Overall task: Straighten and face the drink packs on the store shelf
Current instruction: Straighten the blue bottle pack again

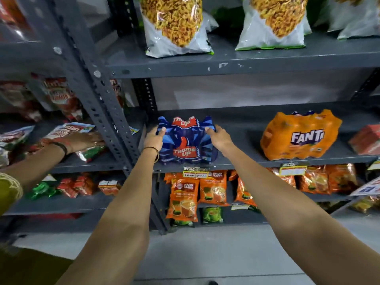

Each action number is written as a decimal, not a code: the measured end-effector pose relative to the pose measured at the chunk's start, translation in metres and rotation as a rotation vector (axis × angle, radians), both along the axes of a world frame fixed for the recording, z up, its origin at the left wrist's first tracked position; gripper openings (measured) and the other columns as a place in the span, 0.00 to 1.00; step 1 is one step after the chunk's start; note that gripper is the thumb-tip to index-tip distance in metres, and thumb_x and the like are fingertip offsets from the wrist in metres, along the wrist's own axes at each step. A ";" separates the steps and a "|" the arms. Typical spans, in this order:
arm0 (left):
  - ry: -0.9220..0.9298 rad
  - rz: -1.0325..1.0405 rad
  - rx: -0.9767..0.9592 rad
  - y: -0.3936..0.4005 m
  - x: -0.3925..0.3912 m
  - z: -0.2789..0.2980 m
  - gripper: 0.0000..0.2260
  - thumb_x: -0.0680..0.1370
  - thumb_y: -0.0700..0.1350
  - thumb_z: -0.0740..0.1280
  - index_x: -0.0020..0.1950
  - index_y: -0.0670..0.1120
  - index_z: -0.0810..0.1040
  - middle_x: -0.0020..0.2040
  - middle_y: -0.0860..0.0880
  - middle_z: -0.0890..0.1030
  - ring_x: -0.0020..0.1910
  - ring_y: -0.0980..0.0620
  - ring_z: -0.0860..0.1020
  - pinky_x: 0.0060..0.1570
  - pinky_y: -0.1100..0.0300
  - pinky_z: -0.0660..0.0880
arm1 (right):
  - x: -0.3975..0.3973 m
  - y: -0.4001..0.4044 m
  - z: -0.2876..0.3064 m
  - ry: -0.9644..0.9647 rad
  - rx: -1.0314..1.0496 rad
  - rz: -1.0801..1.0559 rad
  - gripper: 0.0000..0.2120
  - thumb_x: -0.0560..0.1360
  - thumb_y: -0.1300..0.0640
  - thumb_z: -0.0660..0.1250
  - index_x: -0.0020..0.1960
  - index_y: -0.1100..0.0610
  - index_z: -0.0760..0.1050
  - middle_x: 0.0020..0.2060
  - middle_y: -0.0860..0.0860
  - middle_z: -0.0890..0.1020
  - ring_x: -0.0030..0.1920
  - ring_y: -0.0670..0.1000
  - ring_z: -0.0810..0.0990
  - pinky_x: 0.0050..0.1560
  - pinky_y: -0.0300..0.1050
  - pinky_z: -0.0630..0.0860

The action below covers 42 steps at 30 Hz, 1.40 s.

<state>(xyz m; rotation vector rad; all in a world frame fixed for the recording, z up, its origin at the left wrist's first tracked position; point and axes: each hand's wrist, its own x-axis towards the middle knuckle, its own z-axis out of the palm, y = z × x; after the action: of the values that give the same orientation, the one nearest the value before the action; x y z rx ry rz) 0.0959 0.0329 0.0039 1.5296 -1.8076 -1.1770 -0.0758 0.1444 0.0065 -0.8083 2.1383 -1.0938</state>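
The grey shelf (242,161) carries a blue Thums Up pack (186,140) at its near left edge and an orange Fanta pack (300,136) well apart to the right. The left hand (154,138) and right hand (220,137) each have their grip clamped on the blue pack's sides.

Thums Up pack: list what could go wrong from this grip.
1. Left hand and right hand grip only the Thums Up pack by its shrink wrap, which may slip or tear.
2. It sits near the shelf edge; pulling could tip it off.
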 end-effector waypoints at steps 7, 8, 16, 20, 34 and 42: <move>-0.001 -0.005 -0.060 0.009 -0.009 -0.004 0.23 0.80 0.54 0.59 0.73 0.46 0.66 0.72 0.41 0.70 0.69 0.41 0.70 0.67 0.50 0.67 | -0.013 0.005 -0.001 0.001 -0.024 -0.034 0.23 0.79 0.45 0.56 0.70 0.55 0.68 0.65 0.58 0.77 0.63 0.60 0.77 0.63 0.56 0.75; -0.007 -0.008 -0.078 0.011 -0.010 -0.005 0.23 0.80 0.54 0.59 0.73 0.46 0.67 0.71 0.41 0.71 0.69 0.40 0.70 0.67 0.50 0.68 | -0.015 0.006 0.000 -0.004 -0.034 -0.043 0.21 0.79 0.46 0.56 0.68 0.55 0.69 0.64 0.57 0.78 0.61 0.59 0.78 0.62 0.55 0.75; 0.022 0.020 -0.079 0.021 -0.010 -0.002 0.23 0.80 0.54 0.59 0.73 0.46 0.68 0.69 0.40 0.74 0.67 0.40 0.72 0.66 0.49 0.70 | -0.015 0.010 -0.002 0.001 -0.061 -0.049 0.19 0.80 0.48 0.55 0.68 0.54 0.69 0.62 0.58 0.79 0.59 0.58 0.79 0.59 0.53 0.77; 0.020 0.029 -0.075 0.025 -0.012 -0.001 0.23 0.80 0.53 0.59 0.72 0.45 0.68 0.69 0.40 0.74 0.67 0.40 0.73 0.65 0.49 0.70 | -0.018 0.009 -0.002 0.007 -0.057 -0.060 0.19 0.80 0.49 0.55 0.68 0.55 0.69 0.62 0.58 0.79 0.59 0.58 0.79 0.57 0.51 0.76; 0.060 0.032 -0.056 0.031 -0.017 0.002 0.20 0.81 0.51 0.58 0.71 0.45 0.69 0.67 0.40 0.75 0.65 0.41 0.74 0.62 0.51 0.71 | -0.024 0.008 -0.008 0.023 -0.070 -0.066 0.18 0.81 0.49 0.56 0.68 0.55 0.68 0.63 0.58 0.78 0.59 0.57 0.80 0.59 0.53 0.78; 0.037 0.029 -0.053 0.030 -0.018 0.002 0.22 0.81 0.53 0.58 0.73 0.45 0.68 0.68 0.39 0.74 0.64 0.41 0.75 0.62 0.48 0.73 | -0.024 0.009 -0.006 0.033 -0.061 -0.053 0.18 0.81 0.48 0.55 0.67 0.55 0.68 0.63 0.57 0.78 0.59 0.57 0.79 0.60 0.53 0.77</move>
<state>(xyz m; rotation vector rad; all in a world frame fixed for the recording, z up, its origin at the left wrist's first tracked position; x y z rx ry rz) 0.0783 0.0629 0.0056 1.4898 -1.7730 -1.1279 -0.1002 0.1535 0.0001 -0.8062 2.1740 -1.1855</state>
